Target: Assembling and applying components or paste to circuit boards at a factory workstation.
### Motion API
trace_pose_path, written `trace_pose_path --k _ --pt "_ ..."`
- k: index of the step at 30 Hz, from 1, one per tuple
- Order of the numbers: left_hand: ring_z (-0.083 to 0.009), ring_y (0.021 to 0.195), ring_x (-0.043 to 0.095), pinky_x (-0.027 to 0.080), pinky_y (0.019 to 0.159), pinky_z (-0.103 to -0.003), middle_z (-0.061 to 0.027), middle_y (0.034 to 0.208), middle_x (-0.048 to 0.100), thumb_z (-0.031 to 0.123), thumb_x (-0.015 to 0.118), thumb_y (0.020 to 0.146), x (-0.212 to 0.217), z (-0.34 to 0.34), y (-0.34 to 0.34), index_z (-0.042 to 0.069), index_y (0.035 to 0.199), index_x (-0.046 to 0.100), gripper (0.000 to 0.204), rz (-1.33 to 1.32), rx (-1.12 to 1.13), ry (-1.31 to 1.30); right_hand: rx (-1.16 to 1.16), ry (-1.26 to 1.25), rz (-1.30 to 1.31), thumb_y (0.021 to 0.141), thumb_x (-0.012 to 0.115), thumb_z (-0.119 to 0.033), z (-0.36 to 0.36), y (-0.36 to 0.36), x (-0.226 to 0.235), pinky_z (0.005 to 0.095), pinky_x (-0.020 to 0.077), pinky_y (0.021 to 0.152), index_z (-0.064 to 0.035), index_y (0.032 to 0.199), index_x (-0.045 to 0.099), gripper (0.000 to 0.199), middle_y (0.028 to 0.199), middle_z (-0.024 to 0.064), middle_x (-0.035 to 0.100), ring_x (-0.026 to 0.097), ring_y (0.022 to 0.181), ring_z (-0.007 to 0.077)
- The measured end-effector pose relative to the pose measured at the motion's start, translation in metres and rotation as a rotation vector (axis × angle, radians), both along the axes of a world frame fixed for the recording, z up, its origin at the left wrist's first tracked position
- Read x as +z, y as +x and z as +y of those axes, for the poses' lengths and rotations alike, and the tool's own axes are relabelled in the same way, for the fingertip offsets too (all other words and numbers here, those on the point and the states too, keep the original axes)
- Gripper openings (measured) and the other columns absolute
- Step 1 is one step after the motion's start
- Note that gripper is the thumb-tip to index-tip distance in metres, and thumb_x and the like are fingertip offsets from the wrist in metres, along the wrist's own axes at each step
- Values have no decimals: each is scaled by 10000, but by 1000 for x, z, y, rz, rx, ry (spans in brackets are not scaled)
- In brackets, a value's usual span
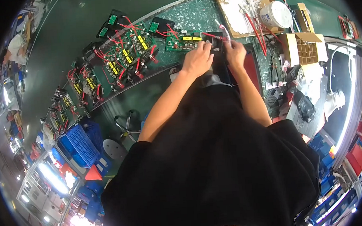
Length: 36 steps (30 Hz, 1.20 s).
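Observation:
My right hand [236, 53] is closed around a slim pale tube [225, 30] with a narrow white tip, which points away from me. Just left of it, my left hand [198, 60] has its fingers curled together at the near right end of a green circuit board [181, 41]. What those fingers hold, if anything, is hidden. Yellow blocks and red wires sit on this board. A dark part [215, 40] lies at its right end, between my two hands.
Several similar boards [125, 54] with red wires line the bench to the left. Beyond my right hand are a cardboard tray [220, 3] of white material, a white tub [275, 15] and red sticks [255, 31]. A divided carton [292, 50] and pliers [274, 72] lie at right.

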<state>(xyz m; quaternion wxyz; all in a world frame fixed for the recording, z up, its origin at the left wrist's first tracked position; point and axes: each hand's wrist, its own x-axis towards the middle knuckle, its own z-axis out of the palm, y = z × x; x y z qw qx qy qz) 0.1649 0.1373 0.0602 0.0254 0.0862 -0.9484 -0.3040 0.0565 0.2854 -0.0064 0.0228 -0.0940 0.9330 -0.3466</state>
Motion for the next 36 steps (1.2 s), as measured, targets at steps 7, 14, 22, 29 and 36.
trace_pose_path --k 7,14,22,29,36 --pt "-313 816 631 516 692 -401 -74 988 613 151 663 830 36 -46 72 96 1108 588 294 117 208 85 -74 -212 130 873 657 -159 31 51 114 243 434 535 -4 986 687 195 652 70 602 546 606 56" --pt "-227 1026 536 430 818 -366 -38 1068 582 156 672 744 62 -44 81 50 1128 616 403 201 -128 -265 318 -170 -81 754 738 -102 -30 123 150 292 477 547 -36 960 704 219 724 95 652 612 595 180" --pt "-190 816 580 461 710 -333 17 797 629 67 737 631 5 -62 70 107 874 699 249 288 66 117 362 -202 -267 760 762 -161 -52 114 102 311 478 800 -33 1051 682 328 992 127 611 610 907 235" --pt "-212 843 573 459 761 -366 -7 869 639 42 751 617 -9 -46 45 99 941 658 342 297 132 243 625 -278 -302 806 704 -95 -56 53 86 316 511 796 13 1025 686 245 1019 156 671 647 900 238" --pt "-260 818 525 449 725 -353 -93 997 543 35 668 718 -20 -20 35 37 1024 593 315 203 344 91 16 -582 -367 941 566 -100 -62 9 65 337 531 781 38 1054 602 181 940 124 661 641 838 181"
